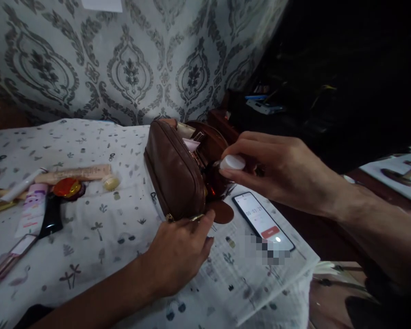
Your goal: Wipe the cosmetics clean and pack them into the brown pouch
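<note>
A brown zippered makeup pouch (173,171) stands unzipped on the cloth, with several items inside, including a pale pink one (191,144). My left hand (181,251) is at its near end, fingers curled against the zipper edge beside a brown rounded flap (221,212). Between the thumb and fingers of my right hand (277,167) is a small white round-capped item (232,162), held at the pouch's open side. What lies below its cap is dark and partly hidden. A lit phone (263,221) showing a timer lies below my right hand.
Several cosmetics lie at the left: a beige tube (78,172), a red and gold round container (67,188), a black tube (52,214) and a pink lip gloss (12,262). A patterned curtain (130,68) hangs behind. The printed cloth (123,283) ends at the right.
</note>
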Tool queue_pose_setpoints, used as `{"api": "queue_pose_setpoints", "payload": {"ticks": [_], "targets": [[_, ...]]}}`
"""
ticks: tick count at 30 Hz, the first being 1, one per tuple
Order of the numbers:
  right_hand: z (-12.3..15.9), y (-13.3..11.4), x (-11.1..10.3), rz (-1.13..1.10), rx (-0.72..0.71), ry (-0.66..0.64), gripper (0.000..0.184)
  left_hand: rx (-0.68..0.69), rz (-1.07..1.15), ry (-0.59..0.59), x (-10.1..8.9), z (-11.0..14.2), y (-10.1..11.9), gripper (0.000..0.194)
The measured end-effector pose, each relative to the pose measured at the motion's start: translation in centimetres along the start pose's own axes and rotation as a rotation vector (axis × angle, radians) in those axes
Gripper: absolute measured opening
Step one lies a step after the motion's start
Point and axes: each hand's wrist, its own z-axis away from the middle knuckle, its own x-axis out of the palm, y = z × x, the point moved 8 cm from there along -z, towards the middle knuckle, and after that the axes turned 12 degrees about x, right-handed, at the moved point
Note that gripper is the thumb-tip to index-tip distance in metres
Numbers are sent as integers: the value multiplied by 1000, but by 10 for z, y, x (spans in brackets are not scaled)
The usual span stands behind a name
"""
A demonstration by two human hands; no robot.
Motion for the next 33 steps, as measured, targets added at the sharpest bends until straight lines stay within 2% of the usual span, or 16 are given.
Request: {"api": "queue_pose_setpoints", "payload": {"ticks": [5,8,13,16,20,23,26,29,33], "targets": [[-5,12,16,110,136,-125,20,44,-11,42,-5,-1,3,40],[-8,15,23,183,144,-172,23,57,21,72,-5,0,4,42],[-13,18,28,235,130,-172,22,55,46,94,-9,-1,3,40],[-13,21,24,205,218,-155,23,56,41,78,-10,-2,3,41],[-8,26,13,85,362,-103,21,56,-166,32,-14,-1,4,43],[-4,26,6,-20,364,-38,19,40,-448,-26,-24,-2,6,45],[-4,28,3,-92,353,-9,26,56,-636,-68,-33,-4,10,46],[-4,32,1,-130,365,17,36,100,-674,-61,-37,-4,13,43],[-3,42,1,-140,380,35,41,159,-649,-45,-34,1,13,45]]}}
